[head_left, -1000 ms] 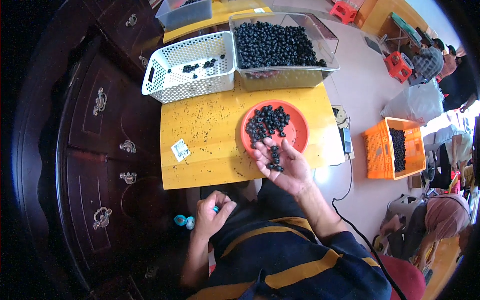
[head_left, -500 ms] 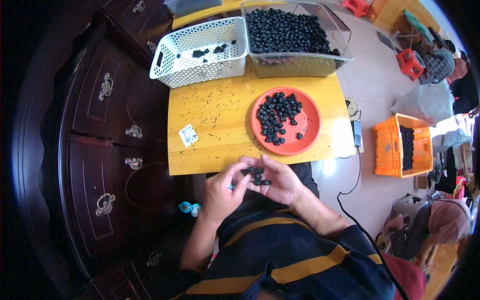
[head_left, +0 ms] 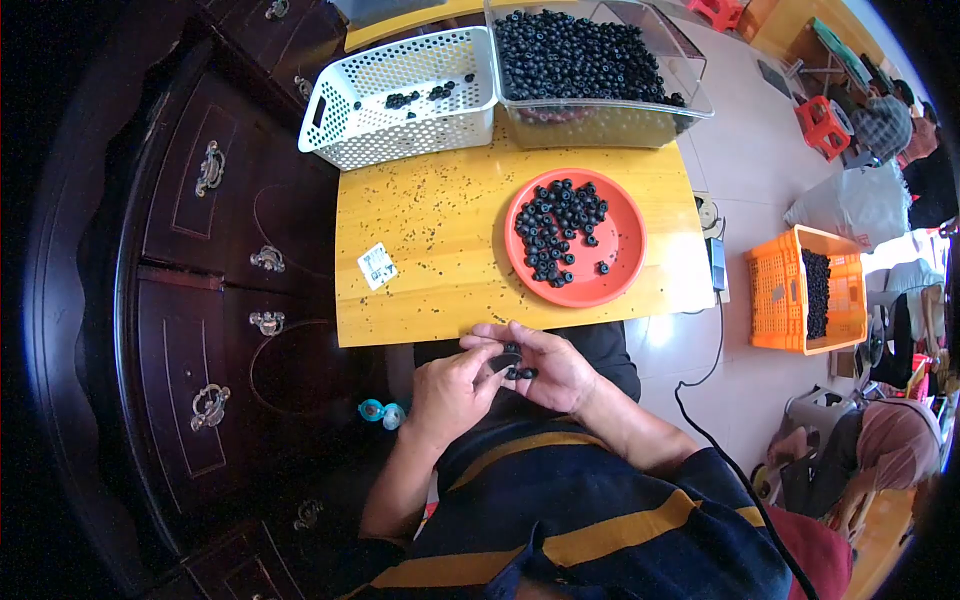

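My two hands meet just in front of the table's near edge. My right hand (head_left: 558, 374) is turned palm up and half curled, with several small black ring-shaped parts (head_left: 521, 373) lying on its fingers. My left hand (head_left: 452, 392) reaches over from the left, thumb and forefinger closed at a black part (head_left: 511, 349). Its exact hold is partly covered by the fingers. Beyond the hands, a round red plate (head_left: 622, 270) carries many more of these black parts, each with a hole in its end.
Behind the plate stand a white perforated basket (head_left: 400, 150) with several black parts and a clear bin (head_left: 600, 130) heaped with them. Dark crumbs and a white printed paper (head_left: 377, 267) lie on the yellow table (head_left: 440, 300). An orange crate (head_left: 778, 300) stands at right, a dark cabinet (head_left: 180, 330) at left.
Both hands have shifted slightly and drawn closer together. Fewer black parts show on the right hand's fingers than before. The plate and containers stay in place.
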### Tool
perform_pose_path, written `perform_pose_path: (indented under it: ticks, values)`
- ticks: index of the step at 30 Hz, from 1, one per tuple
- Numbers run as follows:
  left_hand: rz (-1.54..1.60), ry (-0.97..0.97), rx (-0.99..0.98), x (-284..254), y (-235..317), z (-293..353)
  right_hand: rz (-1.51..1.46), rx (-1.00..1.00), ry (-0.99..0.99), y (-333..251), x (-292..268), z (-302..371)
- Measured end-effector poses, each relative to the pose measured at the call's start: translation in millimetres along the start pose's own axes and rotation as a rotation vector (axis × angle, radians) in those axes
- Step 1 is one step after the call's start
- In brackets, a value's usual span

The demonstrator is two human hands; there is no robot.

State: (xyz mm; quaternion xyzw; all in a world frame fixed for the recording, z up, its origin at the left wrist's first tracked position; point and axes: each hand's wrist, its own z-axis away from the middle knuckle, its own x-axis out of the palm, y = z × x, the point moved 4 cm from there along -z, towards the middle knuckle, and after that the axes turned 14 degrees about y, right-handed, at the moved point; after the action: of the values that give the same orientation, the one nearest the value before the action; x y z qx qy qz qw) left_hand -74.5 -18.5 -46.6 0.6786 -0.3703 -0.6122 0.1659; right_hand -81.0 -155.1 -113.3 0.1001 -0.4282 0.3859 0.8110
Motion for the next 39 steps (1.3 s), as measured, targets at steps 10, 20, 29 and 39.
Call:
perform_pose_path:
  ticks: [10,20,29,39]
  values:
    - [0.130,0.213,-0.001,-11,-1,-2,-0.087,0.019,-0.069,2,1,-2]
    - [0.369,0.259,-0.088,-17,3,0,0.049,0.063,-0.164,7,21,12]
    - [0.191,0.413,0.351,-27,23,0,0.064,-0.033,-0.180,8,18,13]
    - [0.288,0.403,0.166,-29,10,6,0.061,-0.043,-0.163,9,24,19]
